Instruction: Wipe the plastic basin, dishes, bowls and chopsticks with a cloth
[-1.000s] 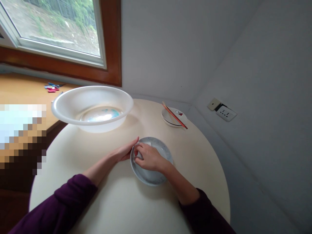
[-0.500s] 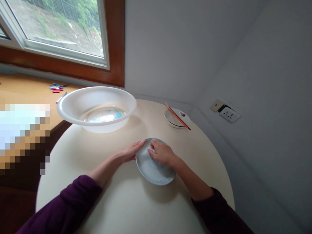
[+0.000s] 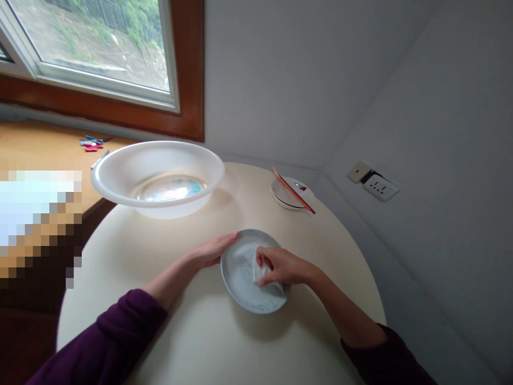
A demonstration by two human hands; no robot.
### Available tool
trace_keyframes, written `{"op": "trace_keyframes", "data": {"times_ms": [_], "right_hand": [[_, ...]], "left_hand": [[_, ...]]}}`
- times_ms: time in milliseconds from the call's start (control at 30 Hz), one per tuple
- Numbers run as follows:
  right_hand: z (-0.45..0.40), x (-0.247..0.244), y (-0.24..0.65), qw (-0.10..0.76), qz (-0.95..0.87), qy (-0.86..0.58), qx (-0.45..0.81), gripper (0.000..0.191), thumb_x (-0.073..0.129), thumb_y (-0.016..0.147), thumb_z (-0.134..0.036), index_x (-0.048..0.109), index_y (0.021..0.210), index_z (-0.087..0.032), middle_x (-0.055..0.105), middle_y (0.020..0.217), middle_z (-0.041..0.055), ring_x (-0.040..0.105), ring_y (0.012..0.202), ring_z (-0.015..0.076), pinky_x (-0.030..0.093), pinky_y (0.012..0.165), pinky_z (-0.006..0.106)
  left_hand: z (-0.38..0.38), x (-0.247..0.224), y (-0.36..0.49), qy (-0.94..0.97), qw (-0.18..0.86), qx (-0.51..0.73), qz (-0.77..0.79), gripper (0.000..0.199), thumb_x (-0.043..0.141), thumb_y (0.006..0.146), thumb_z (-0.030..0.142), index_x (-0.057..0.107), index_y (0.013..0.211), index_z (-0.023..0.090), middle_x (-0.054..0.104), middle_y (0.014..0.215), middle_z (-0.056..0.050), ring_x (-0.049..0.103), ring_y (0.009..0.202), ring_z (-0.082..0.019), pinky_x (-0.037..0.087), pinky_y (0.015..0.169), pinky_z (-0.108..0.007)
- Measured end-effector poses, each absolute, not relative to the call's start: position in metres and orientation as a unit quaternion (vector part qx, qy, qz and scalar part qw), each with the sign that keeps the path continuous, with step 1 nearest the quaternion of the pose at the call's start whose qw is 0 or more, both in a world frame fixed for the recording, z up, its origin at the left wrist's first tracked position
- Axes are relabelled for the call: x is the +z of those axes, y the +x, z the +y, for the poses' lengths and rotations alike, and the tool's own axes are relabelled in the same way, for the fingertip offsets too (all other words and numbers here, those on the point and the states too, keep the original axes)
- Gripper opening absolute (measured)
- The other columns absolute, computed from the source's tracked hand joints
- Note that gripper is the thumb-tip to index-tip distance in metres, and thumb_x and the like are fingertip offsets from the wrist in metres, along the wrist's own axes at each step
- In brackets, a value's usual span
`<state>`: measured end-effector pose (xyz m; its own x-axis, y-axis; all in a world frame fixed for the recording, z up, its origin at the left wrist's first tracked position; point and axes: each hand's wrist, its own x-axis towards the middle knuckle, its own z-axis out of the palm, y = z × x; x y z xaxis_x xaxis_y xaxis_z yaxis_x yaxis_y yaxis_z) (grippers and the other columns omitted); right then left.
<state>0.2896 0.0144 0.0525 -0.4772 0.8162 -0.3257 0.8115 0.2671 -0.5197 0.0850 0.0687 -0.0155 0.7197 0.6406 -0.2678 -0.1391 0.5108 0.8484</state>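
A pale grey-blue plate point(image 3: 240, 289) is held tilted above the round cream table point(image 3: 192, 342). My left hand point(image 3: 218, 248) grips its upper left rim, the thumb on the edge and the other fingers partly hidden beneath. Pinched in my right hand point(image 3: 276, 266) is a white cloth or tissue point(image 3: 261, 272), pressed against the inside of the plate right of its middle.
A large translucent white basin point(image 3: 160, 160) stands at the table's back left. Red chopsticks point(image 3: 298, 195) lie across a small white bowl point(image 3: 280, 197) at the back right. Small red and blue items point(image 3: 93, 143) lie on a wooden desk point(image 3: 40, 144) beside the window.
My right hand has moved right and down across the plate, and the white cloth now shows between its fingers. The plate has tipped slightly, while my left hand keeps its hold.
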Motion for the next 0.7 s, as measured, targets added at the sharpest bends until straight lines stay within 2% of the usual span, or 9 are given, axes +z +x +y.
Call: {"op": "trace_keyframes", "data": {"times_ms": [100,300,433,533,633,700], "right_hand": [[0.013,0.052,0.29,-0.005,-0.791,-0.501,0.35,0.038,0.078,0.055,-0.019,0.05,0.082,-0.019,0.042,0.063,-0.0093,0.037,0.057,0.0079,0.027,0.052,0.019],[0.018,0.047,0.291,-0.013,-0.783,-0.484,0.39,0.035,0.081,0.054,-0.023,0.054,0.075,-0.017,0.043,0.058,-0.0088,0.038,0.054,0.0067,0.028,0.051,0.019],[0.023,0.042,0.299,0.016,-0.753,-0.444,0.486,0.029,0.074,0.062,-0.027,0.058,0.083,-0.015,0.043,0.059,-0.0076,0.039,0.054,0.0064,0.03,0.05,0.018],[0.025,0.04,0.303,0.029,-0.727,-0.424,0.539,0.023,0.068,0.065,-0.017,0.06,0.087,-0.014,0.043,0.061,-0.0068,0.04,0.056,0.0062,0.032,0.052,0.018],[0.022,0.042,0.298,0.022,-0.746,-0.451,0.489,0.026,0.069,0.061,-0.009,0.06,0.084,-0.015,0.042,0.059,-0.008,0.04,0.055,0.0065,0.031,0.052,0.018],[0.018,0.045,0.291,0.007,-0.766,-0.476,0.432,0.029,0.074,0.057,-0.01,0.06,0.081,-0.017,0.042,0.058,-0.0086,0.039,0.054,0.0066,0.03,0.051,0.018]], "left_hand": [[0.068,-0.014,0.086,0.428,0.822,0.239,0.287,0.055,0.062,0.072,0.054,0.061,0.109,0.014,0.071,0.092,-0.01,0.065,0.087,-0.025,0.05,0.078,-0.034],[0.066,-0.011,0.087,0.424,0.823,0.255,0.278,0.053,0.064,0.071,0.054,0.064,0.104,0.012,0.072,0.088,-0.009,0.066,0.083,-0.024,0.05,0.076,-0.033],[0.067,-0.012,0.087,0.42,0.825,0.26,0.275,0.051,0.064,0.072,0.051,0.064,0.105,0.012,0.072,0.087,-0.01,0.066,0.085,-0.025,0.05,0.077,-0.033],[0.067,-0.013,0.086,0.418,0.825,0.266,0.273,0.048,0.063,0.075,0.048,0.063,0.107,0.013,0.072,0.087,-0.009,0.065,0.087,-0.025,0.05,0.078,-0.033],[0.066,-0.011,0.087,0.417,0.825,0.265,0.273,0.046,0.061,0.077,0.047,0.063,0.107,0.012,0.072,0.086,-0.01,0.065,0.086,-0.025,0.05,0.077,-0.034],[0.066,-0.009,0.087,0.418,0.824,0.267,0.275,0.045,0.06,0.078,0.047,0.064,0.106,0.012,0.072,0.085,-0.01,0.066,0.085,-0.025,0.05,0.076,-0.034]]}}
